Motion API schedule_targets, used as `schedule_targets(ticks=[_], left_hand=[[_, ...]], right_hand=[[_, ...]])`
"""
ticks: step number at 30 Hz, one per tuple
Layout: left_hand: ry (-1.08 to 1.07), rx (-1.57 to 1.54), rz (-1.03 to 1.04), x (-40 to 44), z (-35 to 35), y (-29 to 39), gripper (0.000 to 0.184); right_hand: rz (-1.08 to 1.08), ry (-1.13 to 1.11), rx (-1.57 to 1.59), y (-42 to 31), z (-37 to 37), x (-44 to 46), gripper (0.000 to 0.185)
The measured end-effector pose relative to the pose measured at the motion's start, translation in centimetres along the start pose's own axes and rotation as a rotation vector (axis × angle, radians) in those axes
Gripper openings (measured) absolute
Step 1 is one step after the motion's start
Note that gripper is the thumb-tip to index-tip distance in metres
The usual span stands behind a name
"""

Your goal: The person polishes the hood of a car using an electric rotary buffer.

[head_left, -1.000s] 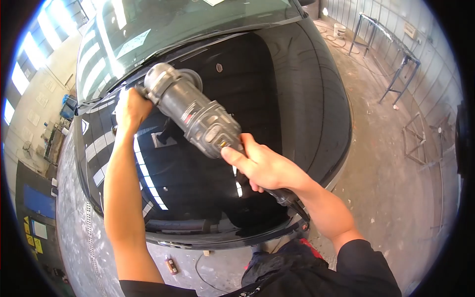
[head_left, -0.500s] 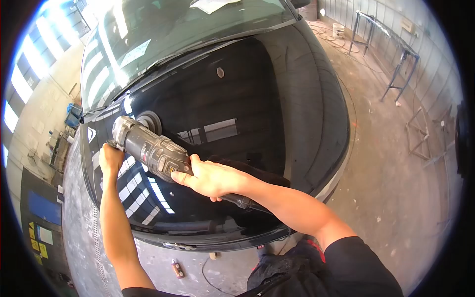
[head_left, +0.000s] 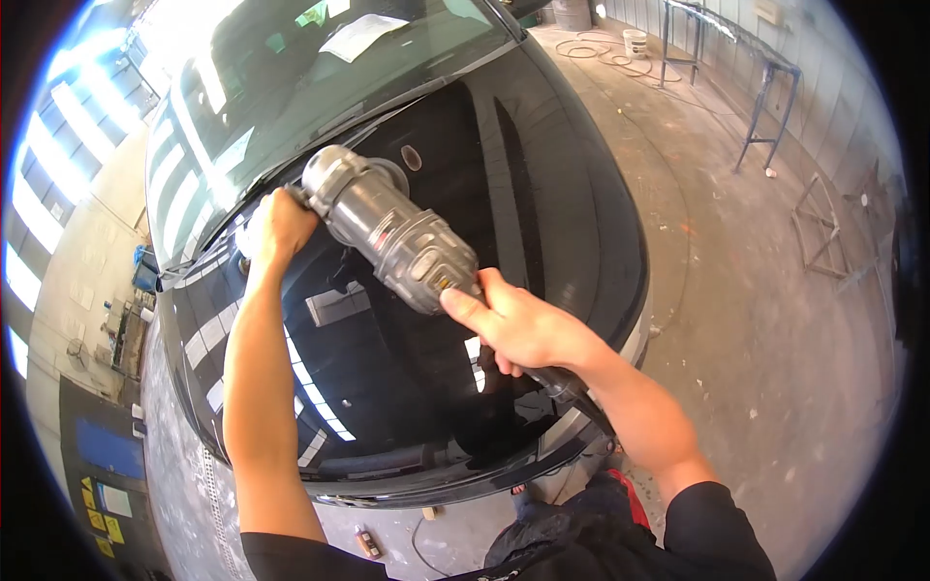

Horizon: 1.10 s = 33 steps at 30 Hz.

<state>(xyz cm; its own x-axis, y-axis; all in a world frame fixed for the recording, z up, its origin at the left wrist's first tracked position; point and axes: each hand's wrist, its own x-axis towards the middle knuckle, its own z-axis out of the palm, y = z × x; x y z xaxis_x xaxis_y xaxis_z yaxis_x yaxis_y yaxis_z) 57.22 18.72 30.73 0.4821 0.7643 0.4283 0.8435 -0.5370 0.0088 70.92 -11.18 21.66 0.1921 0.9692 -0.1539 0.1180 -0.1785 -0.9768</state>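
Observation:
A grey-and-black electric polisher (head_left: 392,237) lies slantwise over the glossy black car hood (head_left: 572,213). Its round pad (head_left: 393,174) shows only in part behind the head and appears to rest on the paint near the windscreen base. My left hand (head_left: 283,228) is closed around the side handle by the head, covering most of it. At the rear end, my right hand (head_left: 528,327) grips the polisher's handle, thumb along the body. The power cord (head_left: 591,412) trails from below that hand toward the hood's front corner. An oval mark (head_left: 412,158) shows on the hood just beyond the pad.
The windscreen (head_left: 291,107) rises beyond the hood, with papers (head_left: 360,37) behind the glass. A bottle (head_left: 367,541) and a small block (head_left: 431,512) are on the floor by the front bumper. A metal stand (head_left: 736,48), a white bucket (head_left: 635,43) and a coiled hose (head_left: 601,50) are at right.
Both hands have carried the polisher from the hood's left side toward its middle, up near the oval mark. The camera view has shifted slightly too. Neither grip has changed.

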Motion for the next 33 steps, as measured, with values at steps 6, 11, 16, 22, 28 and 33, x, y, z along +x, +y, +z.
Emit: schedule_targets(ticks=[6,11,16,22,28,33], left_hand=[[-0.003,0.025,0.16,2.3,1.2,8.6,0.03],[-0.055,0.021,0.258,1.1,0.9,13.3,0.026],[-0.08,0.028,0.265,-1.3,0.5,11.3,0.022],[-0.072,0.023,0.146,-3.9,0.1,5.1,0.024],[-0.011,-0.005,-0.018,-6.8,-0.5,-6.8,0.025],[0.021,-0.053,-0.131,-9.2,-0.3,-15.6,0.023]], right_hand=[[0.041,0.127,0.116,2.2,-4.4,-3.3,0.075],[0.119,0.196,0.227,3.1,-4.6,-6.8,0.069],[0.125,0.215,0.248,4.3,-0.6,-8.2,0.056],[0.096,0.132,0.21,3.9,2.6,-7.3,0.062],[0.074,0.058,0.033,0.8,9.7,-3.5,0.083],[0.073,-0.084,-0.079,-1.1,15.0,-0.9,0.089]])
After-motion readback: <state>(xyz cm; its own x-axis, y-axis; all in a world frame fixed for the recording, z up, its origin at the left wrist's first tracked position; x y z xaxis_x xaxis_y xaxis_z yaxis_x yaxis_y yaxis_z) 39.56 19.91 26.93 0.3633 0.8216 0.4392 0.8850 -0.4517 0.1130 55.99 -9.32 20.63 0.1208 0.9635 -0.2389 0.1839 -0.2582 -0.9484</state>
